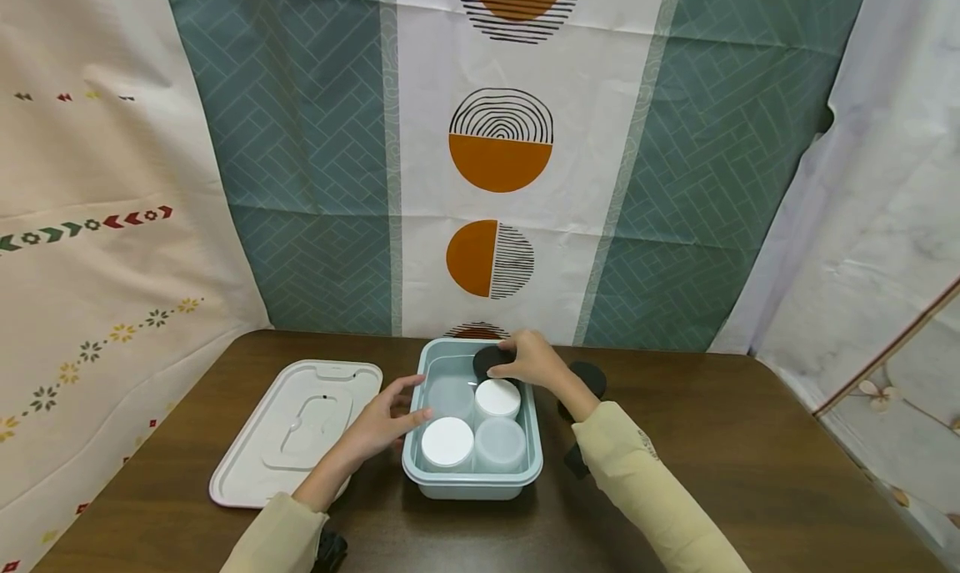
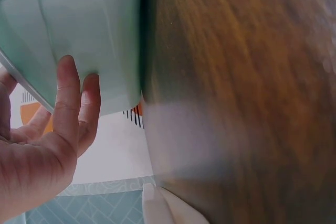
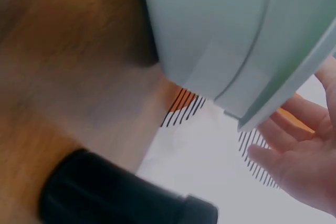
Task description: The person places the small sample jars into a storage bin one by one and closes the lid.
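Observation:
A pale blue-green bin (image 1: 480,491) stands on the brown table. My left hand (image 1: 386,419) holds its left side, thumb over the rim, fingers against the outer wall (image 2: 105,35). At the bin's far right corner my right hand (image 1: 528,360) grips a round black-topped container (image 1: 491,360) from above, partly covered by my fingers. In front of it sits a white-lidded jar (image 1: 497,399). Another white-lidded jar (image 1: 447,444) is at the near left, beside a jar with a translucent top (image 1: 500,444). A translucent round container (image 1: 450,398) lies at the middle left.
Left of the bin, a white rectangular lid (image 1: 247,464) lies flat. Right of it stand black-topped cylinders, one at the back (image 1: 590,377) and a dark one (image 1: 576,462) partly behind my right forearm. A patterned cloth (image 1: 322,248) hangs behind the table.

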Tool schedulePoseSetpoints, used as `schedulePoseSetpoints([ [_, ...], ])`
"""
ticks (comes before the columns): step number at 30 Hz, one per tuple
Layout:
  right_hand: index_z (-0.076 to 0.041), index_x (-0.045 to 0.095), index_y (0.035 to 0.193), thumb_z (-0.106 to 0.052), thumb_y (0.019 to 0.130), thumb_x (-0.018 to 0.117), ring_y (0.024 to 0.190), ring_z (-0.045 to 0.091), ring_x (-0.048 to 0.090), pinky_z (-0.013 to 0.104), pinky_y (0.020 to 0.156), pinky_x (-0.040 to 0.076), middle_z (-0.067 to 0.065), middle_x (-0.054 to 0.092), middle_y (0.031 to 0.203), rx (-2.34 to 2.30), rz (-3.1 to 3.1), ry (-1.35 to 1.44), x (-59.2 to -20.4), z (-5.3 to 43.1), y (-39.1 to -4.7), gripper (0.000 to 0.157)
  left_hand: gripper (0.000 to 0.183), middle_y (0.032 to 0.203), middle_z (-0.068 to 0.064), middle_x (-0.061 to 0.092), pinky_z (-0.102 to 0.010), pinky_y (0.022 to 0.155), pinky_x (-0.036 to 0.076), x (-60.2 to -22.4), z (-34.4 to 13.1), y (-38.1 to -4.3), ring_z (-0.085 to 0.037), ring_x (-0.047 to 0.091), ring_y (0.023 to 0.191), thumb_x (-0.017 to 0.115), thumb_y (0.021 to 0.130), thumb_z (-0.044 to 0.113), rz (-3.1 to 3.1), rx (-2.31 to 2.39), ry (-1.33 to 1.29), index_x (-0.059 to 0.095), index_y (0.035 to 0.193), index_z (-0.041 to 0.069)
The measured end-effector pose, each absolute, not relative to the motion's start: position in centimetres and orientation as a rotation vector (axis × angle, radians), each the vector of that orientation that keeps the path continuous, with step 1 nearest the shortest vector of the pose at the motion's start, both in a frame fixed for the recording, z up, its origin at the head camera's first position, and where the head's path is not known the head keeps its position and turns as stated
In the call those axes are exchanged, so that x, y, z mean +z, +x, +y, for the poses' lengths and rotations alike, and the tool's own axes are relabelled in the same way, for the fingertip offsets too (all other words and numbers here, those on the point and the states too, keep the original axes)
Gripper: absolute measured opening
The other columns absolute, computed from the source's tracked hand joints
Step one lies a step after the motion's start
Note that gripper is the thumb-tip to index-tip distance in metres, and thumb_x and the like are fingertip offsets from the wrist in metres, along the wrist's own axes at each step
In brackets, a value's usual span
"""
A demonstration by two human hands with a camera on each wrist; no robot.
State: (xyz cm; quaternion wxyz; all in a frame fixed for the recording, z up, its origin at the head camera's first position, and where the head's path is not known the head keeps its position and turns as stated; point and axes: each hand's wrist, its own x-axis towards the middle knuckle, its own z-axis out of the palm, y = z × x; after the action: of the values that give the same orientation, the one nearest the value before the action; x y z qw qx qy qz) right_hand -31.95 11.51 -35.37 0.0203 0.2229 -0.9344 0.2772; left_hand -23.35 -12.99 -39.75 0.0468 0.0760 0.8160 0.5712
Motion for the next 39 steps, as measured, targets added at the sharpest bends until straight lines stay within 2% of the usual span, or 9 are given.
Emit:
schedulePoseSetpoints([
  [6, 0.003, 0.062, 0.113, -0.023, 0.075, 0.075, 0.100, 0.029, 0.059, 0.039, 0.080, 0.049, 0.016, 0.062, 0.111, 0.996, -2.778, 0.757, -35.7, 13.9, -31.6, 0.047, 0.059, 0.114, -0.021, 0.054, -0.039, 0.062, 0.052, -39.7, -13.0, -23.3, -0.029, 0.058, 0.095, 0.067, 0.084, 0.026, 2.480, 1.750, 0.248, 0.041, 0.135, 0.011],
  [12, 0.004, 0.061, 0.113, -0.024, 0.075, 0.074, 0.102, 0.031, 0.057, 0.046, 0.085, 0.046, 0.017, 0.062, 0.111, 1.085, -2.740, 0.731, -35.0, 16.3, -30.9, 0.049, 0.059, 0.115, -0.022, 0.054, -0.039, 0.062, 0.052, -39.6, -13.0, -23.4, -0.029, 0.058, 0.096, 0.066, 0.084, 0.026, 2.488, 1.737, 0.254, 0.040, 0.135, 0.011],
  [23, 0.001, 0.058, 0.119, -0.028, 0.075, 0.075, 0.109, 0.034, 0.053, 0.051, 0.091, 0.040, 0.020, 0.059, 0.117, 1.036, -2.720, 0.652, -35.0, 21.9, -30.0, 0.056, 0.059, 0.116, -0.022, 0.053, -0.039, 0.062, 0.052, -39.5, -13.0, -23.4, -0.030, 0.058, 0.096, 0.066, 0.084, 0.026, 2.487, 1.727, 0.240, 0.040, 0.135, 0.012],
  [30, 0.003, 0.056, 0.121, -0.029, 0.076, 0.074, 0.109, 0.037, 0.051, 0.055, 0.091, 0.037, 0.022, 0.058, 0.116, 1.017, -2.732, 0.614, -36.0, 24.4, -29.6, 0.059, 0.059, 0.115, -0.022, 0.054, -0.040, 0.061, 0.052, -39.6, -13.0, -23.4, -0.029, 0.059, 0.093, 0.066, 0.084, 0.026, 2.489, 1.722, 0.227, 0.040, 0.135, 0.012],
  [39, 0.004, 0.054, 0.122, -0.031, 0.072, 0.077, 0.112, 0.036, 0.051, 0.051, 0.092, 0.039, 0.021, 0.056, 0.120, 1.070, -2.780, 0.628, -37.7, 25.5, -29.3, 0.064, 0.058, 0.114, -0.021, 0.054, -0.039, 0.061, 0.052, -39.7, -13.0, -23.5, -0.029, 0.058, 0.095, 0.066, 0.084, 0.025, 2.499, 1.711, 0.210, 0.040, 0.134, 0.013],
])
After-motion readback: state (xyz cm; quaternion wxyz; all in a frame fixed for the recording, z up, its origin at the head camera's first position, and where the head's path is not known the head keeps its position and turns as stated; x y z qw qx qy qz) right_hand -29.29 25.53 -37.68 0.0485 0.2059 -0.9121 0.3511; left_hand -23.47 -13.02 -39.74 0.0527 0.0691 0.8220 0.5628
